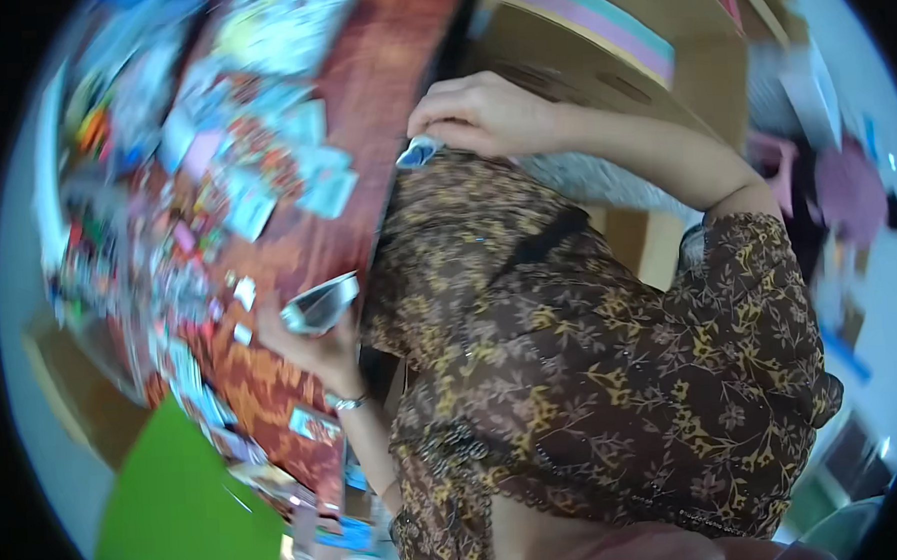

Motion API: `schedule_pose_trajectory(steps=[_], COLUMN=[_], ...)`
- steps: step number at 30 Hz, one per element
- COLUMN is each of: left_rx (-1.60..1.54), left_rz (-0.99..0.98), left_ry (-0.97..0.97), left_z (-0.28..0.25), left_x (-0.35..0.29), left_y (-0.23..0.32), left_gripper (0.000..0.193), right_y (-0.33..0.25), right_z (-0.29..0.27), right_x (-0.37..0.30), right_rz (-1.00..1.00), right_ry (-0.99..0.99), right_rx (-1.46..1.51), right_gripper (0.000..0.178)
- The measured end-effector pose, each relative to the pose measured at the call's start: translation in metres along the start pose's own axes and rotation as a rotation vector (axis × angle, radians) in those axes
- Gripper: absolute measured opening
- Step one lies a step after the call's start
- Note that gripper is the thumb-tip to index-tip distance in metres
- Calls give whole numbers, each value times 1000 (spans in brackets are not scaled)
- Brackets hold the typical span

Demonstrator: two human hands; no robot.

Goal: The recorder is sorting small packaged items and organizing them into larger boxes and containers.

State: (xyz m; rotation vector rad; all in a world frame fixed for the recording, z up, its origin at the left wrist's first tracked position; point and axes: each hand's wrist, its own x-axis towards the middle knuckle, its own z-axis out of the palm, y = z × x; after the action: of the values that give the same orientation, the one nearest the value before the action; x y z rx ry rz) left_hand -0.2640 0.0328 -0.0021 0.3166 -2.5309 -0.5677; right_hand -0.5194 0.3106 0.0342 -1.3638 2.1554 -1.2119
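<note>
My left hand (311,348), with a band at its wrist, is closed around a small packet (322,306) with a pale edge and a dark, see-through-looking middle. It is over the reddish-brown table (312,251), close to the edge nearest my body. Farther up, beyond that edge and beside my patterned clothing, my right hand (476,114) pinches a small crumpled white-and-blue wrapper (419,152). Two small white pieces lie by my left hand, one of them a white scrap (243,334). Blur hides the finer detail of both held things.
Several pale-blue packets (327,192) lie on the table around a heap of small orange-red pieces (263,158). Mixed colourful small items (181,237) cover its far left side. A bright green panel (183,502) stands lower left. Beyond my right arm is a large cardboard box (710,78).
</note>
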Motion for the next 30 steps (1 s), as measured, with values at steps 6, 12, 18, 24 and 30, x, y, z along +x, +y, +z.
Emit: schedule_pose_trajectory(steps=[6, 12, 18, 24, 30], left_rx=[-147, -172, -319, -24, -50], left_rz=[-47, -40, -378, -283, -463], left_ry=[-163, -160, -265, 21, 235], left_z=[41, 47, 21, 12, -6], left_x=[53, 76, 50, -10, -51], left_y=[-10, -4, 27, 22, 23], left_gripper=[92, 93, 63, 71, 68], right_y=[62, 80, 101, 29, -47], right_z=[-23, 19, 36, -20, 63], right_x=[-228, -412, -394, -68, 147], right_rz=[677, 1161, 945, 320, -417], right_ry=[-96, -798, -791, -439, -356], right_rx=[-418, -387, -218, -59, -65], right_gripper=[13, 14, 36, 12, 16])
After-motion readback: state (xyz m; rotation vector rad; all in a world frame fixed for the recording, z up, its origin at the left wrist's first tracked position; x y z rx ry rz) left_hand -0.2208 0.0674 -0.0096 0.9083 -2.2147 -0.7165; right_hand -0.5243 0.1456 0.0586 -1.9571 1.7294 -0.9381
